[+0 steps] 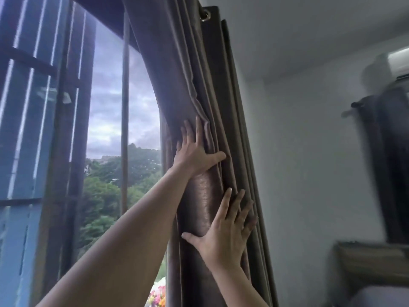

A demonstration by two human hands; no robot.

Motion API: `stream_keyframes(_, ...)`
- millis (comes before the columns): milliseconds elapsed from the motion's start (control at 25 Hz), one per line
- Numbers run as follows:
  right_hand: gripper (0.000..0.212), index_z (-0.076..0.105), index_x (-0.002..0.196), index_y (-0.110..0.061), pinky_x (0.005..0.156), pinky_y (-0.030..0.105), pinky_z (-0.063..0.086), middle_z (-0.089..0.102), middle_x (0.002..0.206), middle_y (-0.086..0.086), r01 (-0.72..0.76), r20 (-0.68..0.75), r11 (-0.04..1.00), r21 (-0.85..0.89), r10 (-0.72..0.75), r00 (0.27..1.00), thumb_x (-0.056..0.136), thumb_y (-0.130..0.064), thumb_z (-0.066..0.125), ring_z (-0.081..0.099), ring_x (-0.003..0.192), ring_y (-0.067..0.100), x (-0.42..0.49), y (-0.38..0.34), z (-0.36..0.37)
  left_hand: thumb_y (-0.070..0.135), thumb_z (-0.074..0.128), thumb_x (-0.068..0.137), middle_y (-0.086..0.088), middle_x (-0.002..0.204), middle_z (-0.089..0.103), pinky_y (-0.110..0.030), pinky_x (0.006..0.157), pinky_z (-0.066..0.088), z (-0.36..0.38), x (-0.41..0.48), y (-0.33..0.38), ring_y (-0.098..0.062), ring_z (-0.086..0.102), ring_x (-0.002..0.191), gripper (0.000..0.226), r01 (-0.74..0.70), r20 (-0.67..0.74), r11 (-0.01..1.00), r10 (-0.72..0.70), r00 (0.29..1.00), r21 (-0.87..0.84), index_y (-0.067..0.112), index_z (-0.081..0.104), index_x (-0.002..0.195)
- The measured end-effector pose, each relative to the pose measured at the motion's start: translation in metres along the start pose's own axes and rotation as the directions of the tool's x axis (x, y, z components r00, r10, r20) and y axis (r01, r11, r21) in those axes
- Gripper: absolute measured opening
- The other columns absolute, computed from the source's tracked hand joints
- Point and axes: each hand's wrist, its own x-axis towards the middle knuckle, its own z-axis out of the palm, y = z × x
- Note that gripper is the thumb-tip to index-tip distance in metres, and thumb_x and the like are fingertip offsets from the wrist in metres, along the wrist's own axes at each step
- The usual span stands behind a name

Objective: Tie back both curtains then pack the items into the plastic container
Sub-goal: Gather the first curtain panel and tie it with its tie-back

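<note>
Seen from the head camera, the brown curtain hangs bunched in folds at the right edge of the window. The left hand lies flat on the folds, fingers spread; the right hand presses lower down, also spread, gripping nothing.

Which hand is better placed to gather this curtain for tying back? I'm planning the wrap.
Probably the right hand: it lies flat low on the bunched curtain, near where a tie would likely go. The left hand presses higher, steadying the folds.
</note>
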Motion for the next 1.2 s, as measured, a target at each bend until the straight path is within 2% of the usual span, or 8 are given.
stream_keyframes(160, 0.157, -0.004, 0.149, -0.012, 0.108, 0.058, 0.015, 0.019, 0.153, 0.025, -0.026, -0.044, 1.0, 0.002, 0.026, 0.999, 0.03, -0.08, 0.072, 0.022, 0.138, 0.047, 0.033, 0.032, 0.031, 0.072, 0.053, 0.073, -0.009, 0.154, -0.029, -0.045, 0.119, 0.003, 0.037, 0.027, 0.009, -0.026, -0.019, 0.144, 0.117, -0.012, 0.008, 1.0, 0.013, 1.0, -0.026, 0.024, -0.029, 0.142)
stream_keyframes(320, 0.153, 0.009, 0.149, -0.011, 0.106, 0.058, 0.012, 0.017, 0.153, 0.024, -0.012, -0.122, 1.0, -0.023, 0.009, 0.993, 0.028, -0.081, 0.072, 0.013, 0.138, 0.043, 0.081, 0.088, 0.075, 0.082, 0.05, 0.065, -0.008, 0.155, -0.027, -0.048, 0.117, -0.001, 0.103, 0.058, 0.019, -0.025, -0.019, 0.144, 0.124, 0.007, 0.006, 0.999, -0.007, 1.0, -0.036, 0.025, -0.029, 0.142)
stream_keyframes(440, 0.155, -0.008, 0.149, -0.014, 0.107, 0.059, 0.005, -0.003, 0.155, 0.019, 0.012, -0.124, 1.0, -0.025, -0.015, 0.992, 0.033, -0.082, 0.07, 0.0, 0.14, 0.042, 0.118, 0.123, 0.112, 0.083, 0.051, 0.062, -0.006, 0.155, -0.027, -0.048, 0.116, -0.002, 0.154, 0.088, 0.021, -0.024, -0.02, 0.143, 0.127, 0.027, -0.021, 0.999, -0.028, 0.999, -0.047, 0.025, -0.03, 0.141)
stream_keyframes(520, 0.156, -0.009, 0.148, -0.012, 0.105, 0.06, 0.007, -0.002, 0.154, 0.019, 0.03, -0.155, 1.0, 0.001, -0.03, 0.987, 0.032, -0.081, 0.07, 0.002, 0.14, 0.041, 0.146, 0.143, 0.14, 0.081, 0.053, 0.062, -0.006, 0.154, -0.028, -0.05, 0.117, -0.001, 0.187, 0.116, 0.021, -0.025, -0.02, 0.143, 0.128, 0.034, -0.033, 0.998, -0.035, 0.999, -0.049, 0.025, -0.031, 0.141)
stream_keyframes(760, 0.151, -0.009, 0.149, -0.02, 0.102, 0.065, 0.011, 0.002, 0.156, 0.016, 0.032, -0.043, 0.992, 0.119, -0.027, 0.999, 0.035, -0.081, 0.069, 0.015, 0.139, 0.044, 0.203, 0.184, 0.208, 0.077, 0.056, 0.065, -0.008, 0.152, -0.032, -0.054, 0.115, 0.004, 0.27, 0.166, 0.014, -0.027, -0.021, 0.143, 0.127, 0.083, -0.014, 0.996, -0.084, 0.996, -0.018, 0.026, -0.032, 0.141)
stream_keyframes(840, 0.149, -0.025, 0.144, -0.027, 0.103, 0.068, 0.012, -0.013, 0.155, 0.01, 0.015, 0.014, 0.982, 0.188, -0.018, 1.0, 0.04, -0.079, 0.07, 0.011, 0.142, 0.043, 0.211, 0.19, 0.218, 0.076, 0.057, 0.065, -0.008, 0.153, -0.031, -0.055, 0.116, 0.005, 0.285, 0.175, 0.011, -0.027, -0.021, 0.143, 0.127, 0.086, -0.029, 0.996, -0.086, 0.996, -0.022, 0.026, -0.031, 0.141)
stream_keyframes(960, 0.142, -0.048, 0.126, -0.037, 0.109, 0.064, 0.009, -0.04, 0.147, 0.005, -0.026, 0.143, 0.963, 0.27, -0.013, 0.99, 0.054, -0.074, 0.068, -0.007, 0.144, 0.038, 0.223, 0.2, 0.226, 0.074, 0.058, 0.067, -0.011, 0.153, -0.029, -0.053, 0.115, 0.002, 0.302, 0.185, 0.008, -0.028, -0.02, 0.143, 0.125, 0.069, -0.043, 0.997, -0.07, 0.997, -0.03, 0.025, -0.029, 0.142)
stream_keyframes(1200, 0.139, -0.047, 0.122, -0.043, 0.112, 0.059, 0.015, -0.034, 0.151, 0.007, -0.051, 0.164, 0.947, 0.317, -0.002, 0.986, 0.053, -0.074, 0.07, 0.0, 0.145, 0.035, 0.235, 0.207, 0.236, 0.073, 0.056, 0.07, -0.014, 0.154, -0.027, -0.049, 0.115, -0.004, 0.32, 0.195, -0.001, -0.029, -0.02, 0.143, 0.122, 0.033, -0.11, 0.999, -0.034, 0.993, -0.013, 0.023, -0.029, 0.142)
